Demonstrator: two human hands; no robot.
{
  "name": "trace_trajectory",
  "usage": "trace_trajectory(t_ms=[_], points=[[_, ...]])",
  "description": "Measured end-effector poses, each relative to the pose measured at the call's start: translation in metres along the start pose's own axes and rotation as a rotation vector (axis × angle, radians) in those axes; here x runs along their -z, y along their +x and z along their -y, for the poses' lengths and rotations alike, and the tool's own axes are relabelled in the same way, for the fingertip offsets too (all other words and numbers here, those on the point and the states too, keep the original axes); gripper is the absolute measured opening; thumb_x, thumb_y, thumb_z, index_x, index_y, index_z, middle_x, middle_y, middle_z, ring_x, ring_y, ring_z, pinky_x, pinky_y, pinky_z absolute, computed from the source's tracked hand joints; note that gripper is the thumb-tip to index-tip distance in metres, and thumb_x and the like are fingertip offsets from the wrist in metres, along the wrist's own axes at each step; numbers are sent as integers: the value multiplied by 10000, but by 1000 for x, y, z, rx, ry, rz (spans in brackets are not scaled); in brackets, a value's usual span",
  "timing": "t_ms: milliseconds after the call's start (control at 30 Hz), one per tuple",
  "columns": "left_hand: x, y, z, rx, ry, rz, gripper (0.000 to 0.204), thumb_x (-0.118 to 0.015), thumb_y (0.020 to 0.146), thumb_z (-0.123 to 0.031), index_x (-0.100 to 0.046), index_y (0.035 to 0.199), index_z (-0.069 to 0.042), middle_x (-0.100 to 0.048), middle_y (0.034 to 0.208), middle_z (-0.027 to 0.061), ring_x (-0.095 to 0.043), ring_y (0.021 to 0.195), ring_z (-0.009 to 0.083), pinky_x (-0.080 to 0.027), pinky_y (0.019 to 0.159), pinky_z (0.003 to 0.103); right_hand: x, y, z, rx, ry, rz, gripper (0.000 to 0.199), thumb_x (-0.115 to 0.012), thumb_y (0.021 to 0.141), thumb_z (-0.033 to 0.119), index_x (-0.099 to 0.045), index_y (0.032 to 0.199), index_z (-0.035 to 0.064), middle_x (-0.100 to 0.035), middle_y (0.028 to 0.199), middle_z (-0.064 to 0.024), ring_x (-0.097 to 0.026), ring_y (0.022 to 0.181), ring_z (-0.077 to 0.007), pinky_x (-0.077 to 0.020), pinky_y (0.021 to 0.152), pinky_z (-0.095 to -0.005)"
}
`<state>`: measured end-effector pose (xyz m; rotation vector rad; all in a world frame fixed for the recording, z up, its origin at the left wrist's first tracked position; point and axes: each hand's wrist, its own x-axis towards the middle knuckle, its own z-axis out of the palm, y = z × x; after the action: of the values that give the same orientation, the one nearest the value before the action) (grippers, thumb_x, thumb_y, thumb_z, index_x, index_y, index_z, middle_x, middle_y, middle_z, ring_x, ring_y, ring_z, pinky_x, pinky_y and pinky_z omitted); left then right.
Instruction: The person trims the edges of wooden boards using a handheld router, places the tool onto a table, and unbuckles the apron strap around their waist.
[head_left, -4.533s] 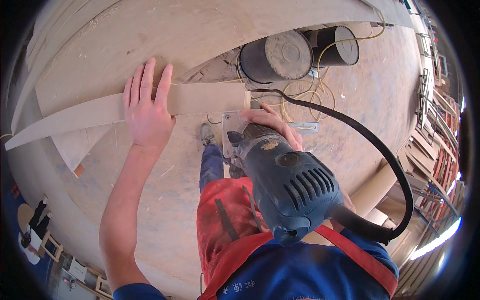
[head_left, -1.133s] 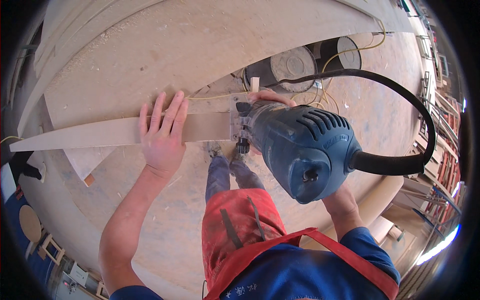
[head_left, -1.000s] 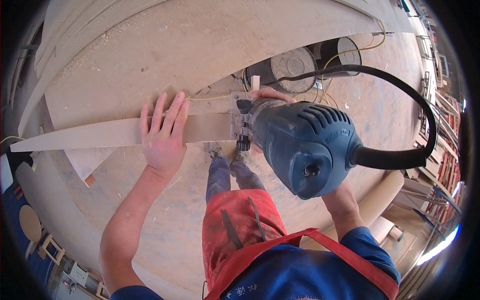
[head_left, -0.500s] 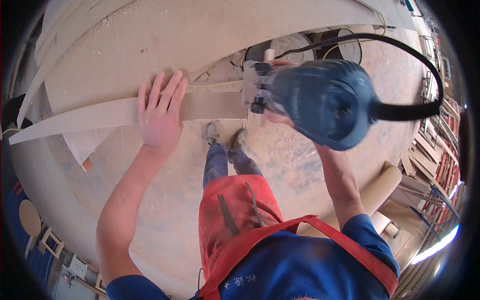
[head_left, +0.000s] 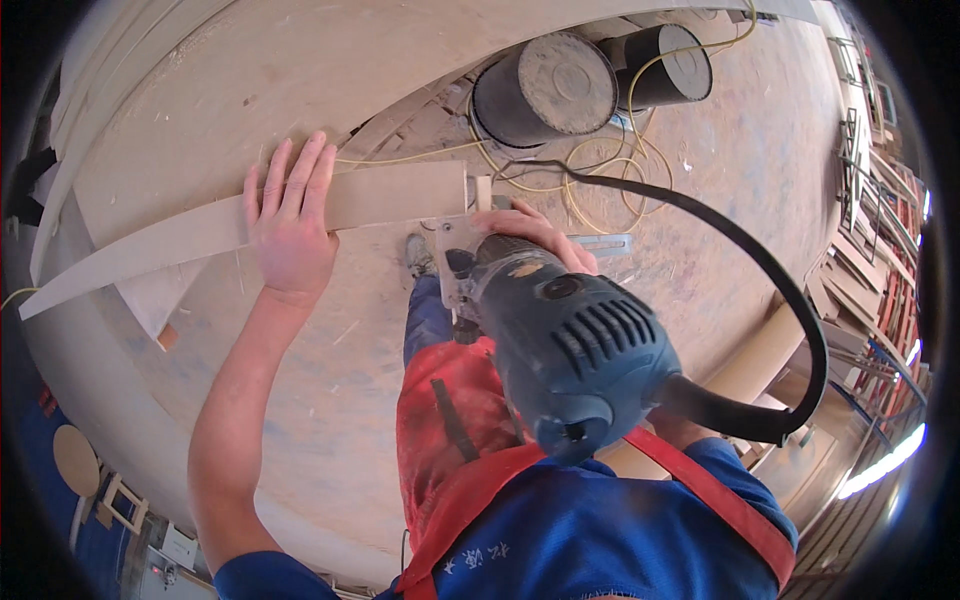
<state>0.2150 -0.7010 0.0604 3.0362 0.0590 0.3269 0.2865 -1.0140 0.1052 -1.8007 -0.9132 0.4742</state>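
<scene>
Strip (head_left: 395, 195), pale and curved, lying from about 8 o'clock to 3 o'clock under left hand (head_left: 290, 230): palm down, fingers spread, resting flat with no grip. Right hand (head_left: 530, 235) at 3 o'clock from the left, well apart, wrapped round the neck of a blue-grey router (head_left: 590, 345); fingers over the far side, thumb hidden by the motor body.

Possible trouble, in judgement: a tipped base plate (head_left: 450, 245) and a gouged edge, from motor weight out toward 4 o'clock of the plate with just one hand in support. Also a slip or rocking of the strip, from a right end reaching past the edge of the large panel (head_left: 230, 110) under a single flat palm. Snag risk from black cord (head_left: 740, 235), looping wide through 2 o'clock of the router, and from thin yellow cable (head_left: 400, 160) close by the strip's far edge. Cutter out of sight; contact between base plate and strip impossible to tell.

Relative to the hands: strip directly beneath the left; right end at about 10 o'clock from the right hand, near the fingertips, with a small wooden block (head_left: 483, 192) just beside. Router body toward 5 o'clock from the right hand, base plate between 8 and 9. Black buckets (head_left: 545, 95) at 12 o'clock, beyond.
</scene>
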Motion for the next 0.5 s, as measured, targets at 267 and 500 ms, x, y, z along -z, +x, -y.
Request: trace_trajectory(t_ms=[267, 500], points=[[-2, 1, 2, -33, 8, -18, 910, -692, 633, 119, -533, 1486, -156, -488, 1591, -44, -434, 1482, 241, -322, 1226, 512, -12, 10, -8, 61, 60, -56, 629, -753, 901, 250, -497, 1428, 23, -612, 1414, -172, -609, 1321, -351, -297, 1215, -631], [-1, 0, 3, -24, 10, -3, 881, -686, 648, 115, -546, 1476, -154, -496, 1585, -40, -436, 1481, 248, -320, 1225, 521, -15, 15, -12, 50, 38, -51, 633, -764, 893, 241, -497, 1428, 33, -613, 1415, -161, -614, 1316, -349, -298, 1217, -624]])
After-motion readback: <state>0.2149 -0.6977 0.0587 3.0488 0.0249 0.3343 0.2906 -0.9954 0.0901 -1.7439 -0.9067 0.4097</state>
